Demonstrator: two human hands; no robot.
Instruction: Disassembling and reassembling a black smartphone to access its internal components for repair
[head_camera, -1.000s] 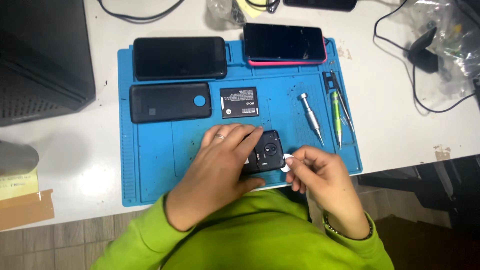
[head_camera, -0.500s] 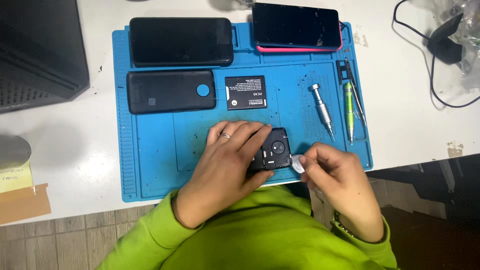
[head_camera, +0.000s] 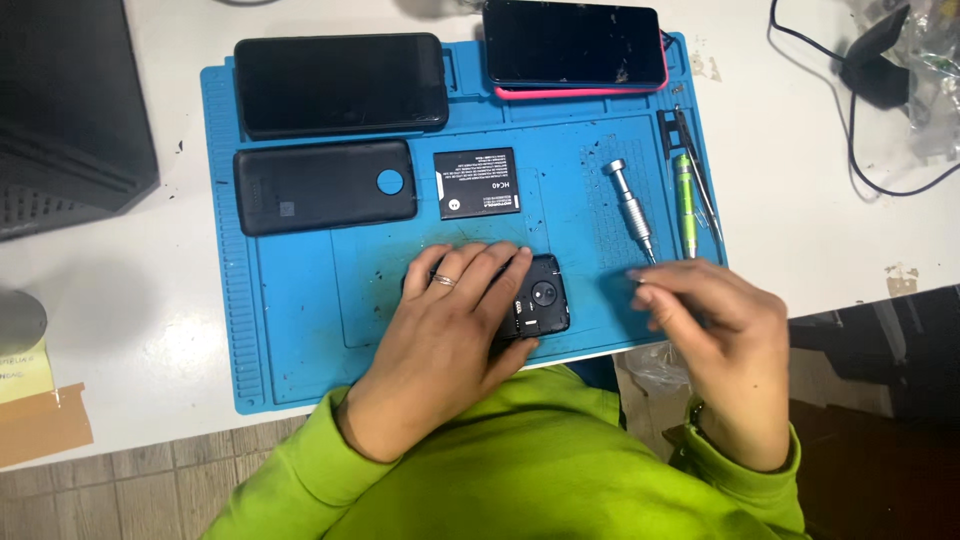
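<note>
Over on the left of the blue mat (head_camera: 290, 330), a black phone (head_camera: 340, 85) lies at the top with its long side going left to right. Just below it lies a black back cover (head_camera: 320, 187), long the same way, its round hole toward the right. Next comes a small black battery (head_camera: 478, 183).

Below the battery, the left hand (head_camera: 445, 340) lies flat on an opened black phone (head_camera: 538, 296), pressing it to the mat near the front edge. Fingers are spread and point up and to the right, and a ring sits on one. Most of this phone is hidden, so its long side cannot be told.

Further right, a silver screwdriver (head_camera: 628, 210) lies tilted, tip pointing down toward the right hand (head_camera: 715, 335). This hand hovers just past the phone, fingers curled together; whether it pinches anything cannot be told. A green tool (head_camera: 686, 205) lies nearby.
</note>
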